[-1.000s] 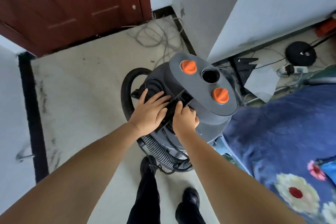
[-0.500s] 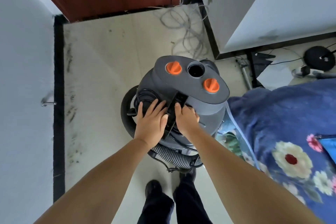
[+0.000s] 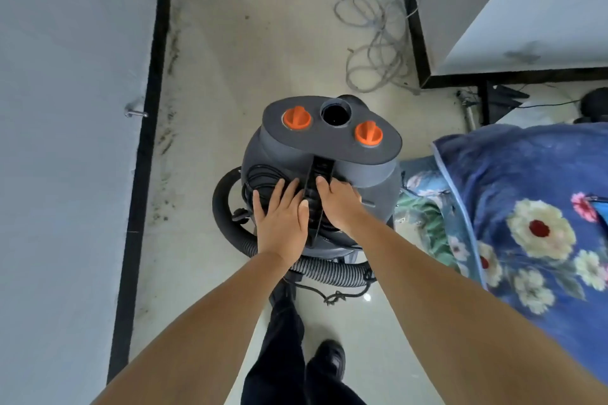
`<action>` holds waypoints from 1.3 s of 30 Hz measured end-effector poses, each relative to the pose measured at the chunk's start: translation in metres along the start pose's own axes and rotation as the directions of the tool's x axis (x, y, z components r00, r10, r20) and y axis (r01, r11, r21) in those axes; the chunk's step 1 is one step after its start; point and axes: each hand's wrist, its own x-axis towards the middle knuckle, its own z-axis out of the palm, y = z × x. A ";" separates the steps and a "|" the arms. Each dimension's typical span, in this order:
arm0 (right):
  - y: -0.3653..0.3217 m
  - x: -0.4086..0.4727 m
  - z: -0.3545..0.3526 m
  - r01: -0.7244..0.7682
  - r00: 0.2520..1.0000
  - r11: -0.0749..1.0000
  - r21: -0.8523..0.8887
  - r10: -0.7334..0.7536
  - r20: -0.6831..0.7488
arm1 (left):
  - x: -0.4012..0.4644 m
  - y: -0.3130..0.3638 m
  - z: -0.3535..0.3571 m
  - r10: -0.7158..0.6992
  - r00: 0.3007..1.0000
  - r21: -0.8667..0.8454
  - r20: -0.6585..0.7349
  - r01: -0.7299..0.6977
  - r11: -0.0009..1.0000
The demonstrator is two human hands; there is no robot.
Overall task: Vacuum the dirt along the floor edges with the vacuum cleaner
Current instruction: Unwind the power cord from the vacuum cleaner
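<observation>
While gripped, vacuum cleaner (image 3: 329,154) upright.

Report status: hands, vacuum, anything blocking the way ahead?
Left hand flat on vacuum top, right hand beside the handle. Hose coiled at base, not deployed. Loose cable ahead by right wall; dirt along left edge.

Both hands on grey vacuum cleaner (image 3: 320,158): left hand (image 3: 282,219) flat, fingers straight; right hand (image 3: 340,202) beside the black handle (image 3: 316,194). Dirt streaks (image 3: 167,141) along left baseboard (image 3: 144,141).
</observation>
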 end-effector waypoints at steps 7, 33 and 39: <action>0.033 -0.075 0.039 0.046 0.998 0.998 -0.031 -0.048 -0.043 | -0.087 0.001 0.031 0.009 0.999 -0.006 -0.037 -0.009 1.000; 0.159 -0.382 0.158 0.051 0.992 0.999 -0.017 -0.048 0.112 | -0.434 0.018 0.144 -0.084 0.996 -0.057 0.017 0.085 0.995; 0.194 -0.453 0.191 0.093 0.990 0.996 -0.016 -0.091 0.110 | -0.516 0.026 0.170 -0.096 0.995 -0.133 -0.011 0.093 0.987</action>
